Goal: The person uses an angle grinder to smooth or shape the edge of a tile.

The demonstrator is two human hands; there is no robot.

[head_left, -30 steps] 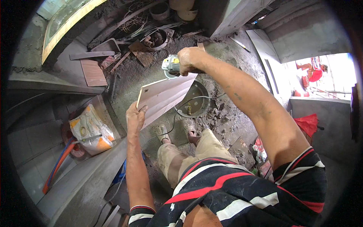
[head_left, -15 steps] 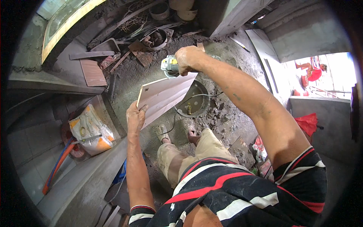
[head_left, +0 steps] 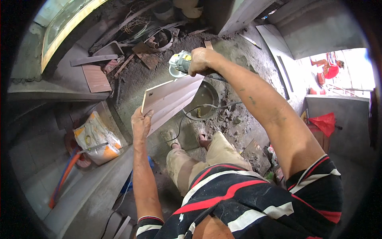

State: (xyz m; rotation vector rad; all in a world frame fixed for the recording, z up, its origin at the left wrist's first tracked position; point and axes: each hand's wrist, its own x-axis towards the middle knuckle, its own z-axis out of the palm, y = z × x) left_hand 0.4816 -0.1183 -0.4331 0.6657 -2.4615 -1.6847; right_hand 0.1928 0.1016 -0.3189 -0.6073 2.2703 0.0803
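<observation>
My left hand (head_left: 141, 122) grips the near corner of a pale rectangular tile (head_left: 171, 99) and holds it up tilted in front of me. My right hand (head_left: 201, 61) is closed around a small angle grinder (head_left: 179, 63) with a green and white body. The grinder's disc sits at the tile's far edge. A black cord (head_left: 199, 109) hangs from the grinder down past the tile. My feet stand on the dirty concrete floor below.
A round pan (head_left: 205, 101) lies on the floor under the tile. A printed sack (head_left: 97, 137) leans at the left by an orange hose (head_left: 63, 175). Scrap tiles, boards and a bucket (head_left: 161, 40) lie at the back. A red bag (head_left: 324, 123) sits right.
The grinder in my right hand has shifted slightly along the tile's far edge. My left hand keeps its hold on the tile.
</observation>
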